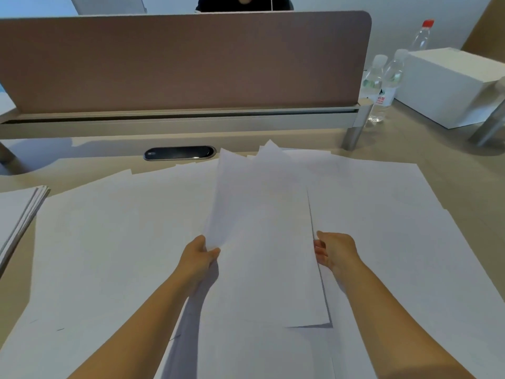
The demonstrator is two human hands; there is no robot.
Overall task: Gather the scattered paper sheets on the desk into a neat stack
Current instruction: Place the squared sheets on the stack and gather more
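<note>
Left hand: my left hand [199,254] grips the left edge of a raised bundle of white paper sheets [262,228], thumb on top and fingers curled beneath.
Right hand: my right hand [334,251] holds the right edge of the same bundle, fingers curled against the edge of the sheets.
Bundle: I see it lifted between both hands over the middle of the bench, its far end fanned into uneven corners, its near corner casting a shadow on the sheets below.
Scattered sheets: loose white paper sheets [114,242] lie overlapping across most of the pale beige bench [453,181], from the near edge back toward the far edge.
Second pile: a small squared stack of white paper [19,214] sits at the left edge of the bench, apart from the bundle.
Far edge: a mauve fabric desk divider [185,61] stands along the far edge; a dark oval cable port [179,153] is set into the bench just before it.
Far right corner: three clear plastic water bottles [382,80], one red-capped, stand just beside a white rectangular cardboard box [448,86].
Beyond the divider: a person in dark clothing [243,2], mostly cut off by the top of the view.
</note>
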